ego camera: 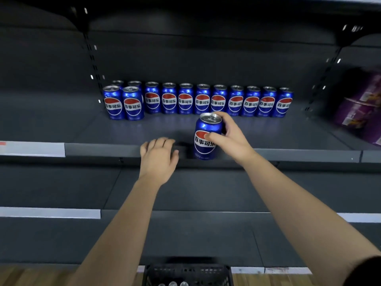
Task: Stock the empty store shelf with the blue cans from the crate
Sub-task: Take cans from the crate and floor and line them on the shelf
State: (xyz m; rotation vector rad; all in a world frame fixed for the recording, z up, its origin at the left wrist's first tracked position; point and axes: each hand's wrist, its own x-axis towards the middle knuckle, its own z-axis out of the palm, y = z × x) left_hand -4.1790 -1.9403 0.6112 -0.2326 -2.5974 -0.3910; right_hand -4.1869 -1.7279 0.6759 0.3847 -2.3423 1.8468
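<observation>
Held blue can (203, 147) at frame centre, upright, over front edge of shelf (288, 133). Right hand (228, 139) wraps its upper side wall, thumb in front, fingers behind. Left hand (157, 156) lies relaxed on shelf lip, holding nothing.

Probably full: moderately heavy, rigid, glossy, slick. Best grip mid-body, not rim.

Look: metallic blue, red-white-blue globe logo, silver pull-tab top. Matching row of cans (202, 100) stands at shelf back; crate (187, 273) at bottom centre.

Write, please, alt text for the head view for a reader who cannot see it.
The right hand grips an upright blue can at the front edge of a dark shelf, where the left hand rests. A row of matching cans stands at the back; a black crate sits below.
</observation>
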